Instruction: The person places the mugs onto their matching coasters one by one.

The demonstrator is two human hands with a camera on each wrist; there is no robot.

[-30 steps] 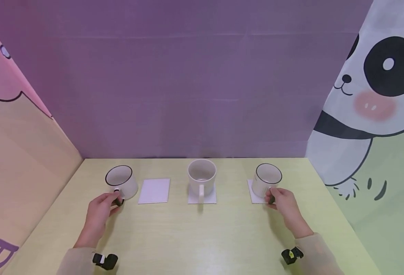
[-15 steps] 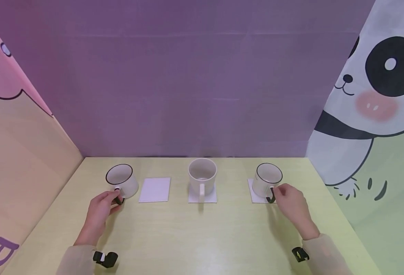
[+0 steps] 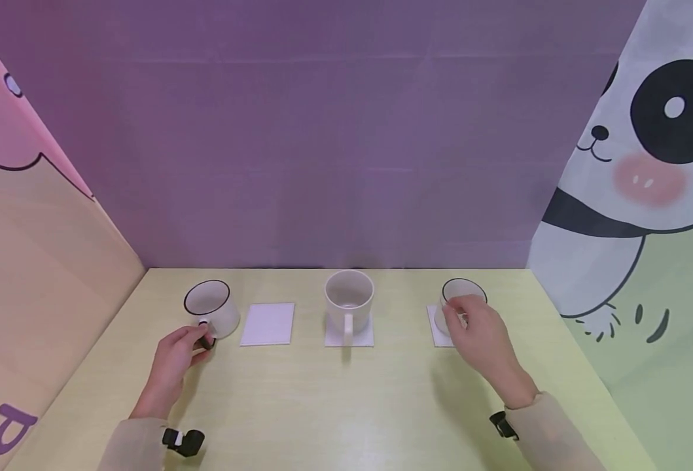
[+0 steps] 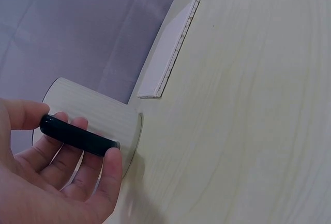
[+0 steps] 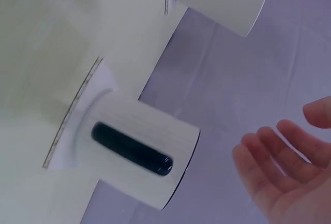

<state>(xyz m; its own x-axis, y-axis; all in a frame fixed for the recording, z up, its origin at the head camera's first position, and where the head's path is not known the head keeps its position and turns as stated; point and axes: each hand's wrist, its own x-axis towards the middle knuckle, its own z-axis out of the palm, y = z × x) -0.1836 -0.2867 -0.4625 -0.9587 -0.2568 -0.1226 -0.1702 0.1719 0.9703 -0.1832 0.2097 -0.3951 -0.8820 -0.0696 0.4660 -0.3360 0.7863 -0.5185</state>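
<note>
On the left, a white mug with a black rim stands on the bare table. My left hand holds its black handle between thumb and curled fingers, as the left wrist view shows. At right, a similar mug stands upright on a white square coaster. My right hand is apart from it, its fingers loosely bent with nothing between them; in the head view it covers part of that mug. In the right wrist view the black handle is free of the fingers.
A plain white mug stands on a coaster in the middle, handle toward me. Between it and the left mug lies a bare white coaster. A purple backdrop rises behind the pale table.
My right hand has let go of the right mug's handle, drawn back, then risen and shifted left in front of that mug. My left hand keeps its hold on the left mug.
</note>
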